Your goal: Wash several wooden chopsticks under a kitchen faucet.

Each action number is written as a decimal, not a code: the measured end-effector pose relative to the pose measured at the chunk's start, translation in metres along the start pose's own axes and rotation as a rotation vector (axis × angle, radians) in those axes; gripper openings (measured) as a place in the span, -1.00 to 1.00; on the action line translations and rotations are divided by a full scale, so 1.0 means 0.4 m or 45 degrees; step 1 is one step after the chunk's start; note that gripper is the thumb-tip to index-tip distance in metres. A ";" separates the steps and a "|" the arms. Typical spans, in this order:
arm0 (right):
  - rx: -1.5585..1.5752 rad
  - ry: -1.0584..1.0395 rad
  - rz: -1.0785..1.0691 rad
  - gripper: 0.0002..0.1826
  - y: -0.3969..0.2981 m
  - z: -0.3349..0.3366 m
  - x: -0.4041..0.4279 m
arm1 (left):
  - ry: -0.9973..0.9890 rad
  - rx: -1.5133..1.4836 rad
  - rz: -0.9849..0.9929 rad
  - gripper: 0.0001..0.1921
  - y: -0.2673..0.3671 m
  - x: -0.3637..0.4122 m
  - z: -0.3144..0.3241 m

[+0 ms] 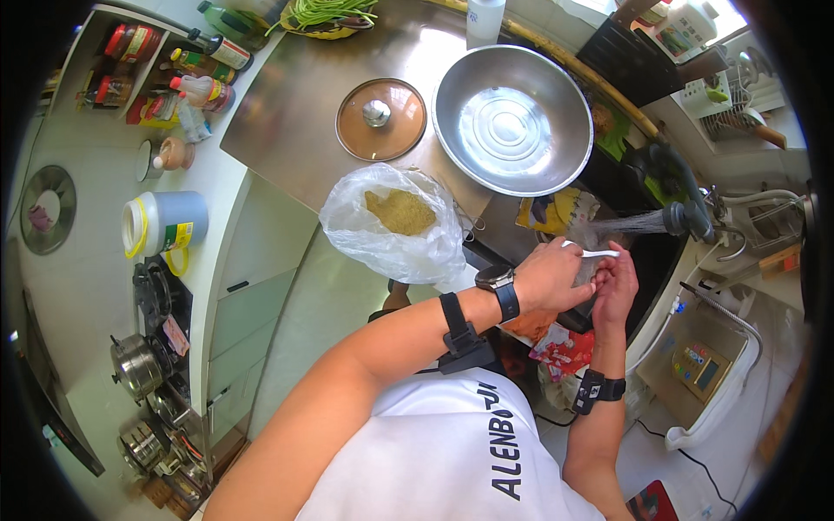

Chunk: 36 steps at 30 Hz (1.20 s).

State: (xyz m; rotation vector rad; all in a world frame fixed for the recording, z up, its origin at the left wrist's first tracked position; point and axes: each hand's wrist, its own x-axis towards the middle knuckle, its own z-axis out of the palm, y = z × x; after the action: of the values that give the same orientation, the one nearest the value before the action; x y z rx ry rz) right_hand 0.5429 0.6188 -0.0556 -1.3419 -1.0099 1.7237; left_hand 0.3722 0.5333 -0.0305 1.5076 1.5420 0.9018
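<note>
My left hand (pixel 554 277), palm down with a watch on its wrist, grips one end of a white spoon-like utensil (pixel 594 253). At its other end the fingers of my right hand (pixel 616 283) close on it. Both hands are over the dark sink (pixel 658 251), just below a spray of water (pixel 629 225) from the grey faucet head (pixel 681 218). Left of my hands, an open translucent plastic bag (pixel 352 225) holds yellow-brown powder (pixel 401 211). Beyond it are a large, wet-looking metal basin (pixel 554 98) and a brown glass lid (pixel 355 133) with a metal knob.
A yellow package (pixel 557 208) lies at the sink's near-left edge, and a red package (pixel 563 350) below my hands. At the left counter stand a blue-grey tub (pixel 179 221) and several sauce bottles (pixel 208 94). Green stalks (pixel 326 13) and a knife block (pixel 625 55) are at the back.
</note>
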 end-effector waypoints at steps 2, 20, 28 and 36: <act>-0.384 0.017 -0.160 -0.80 0.005 0.008 -0.005 | -0.064 0.128 0.045 -0.50 0.012 -0.015 -0.008; -1.323 -0.109 -0.897 -0.68 -0.015 0.140 0.235 | -0.089 -0.057 -0.041 -0.57 -0.018 -0.173 -0.162; -1.329 0.038 -0.772 -0.66 -0.047 0.183 0.309 | -0.090 -0.082 -0.040 -0.60 -0.023 -0.169 -0.175; -0.550 -0.118 -0.269 -0.76 -0.052 0.160 0.158 | -0.099 -0.192 -0.071 -0.64 -0.012 -0.169 -0.213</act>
State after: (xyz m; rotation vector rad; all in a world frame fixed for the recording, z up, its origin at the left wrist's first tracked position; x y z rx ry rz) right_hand 0.4693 0.6744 -0.0536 -1.3609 -1.5844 1.4710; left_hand 0.2930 0.4683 0.0065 1.3696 1.4207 0.8961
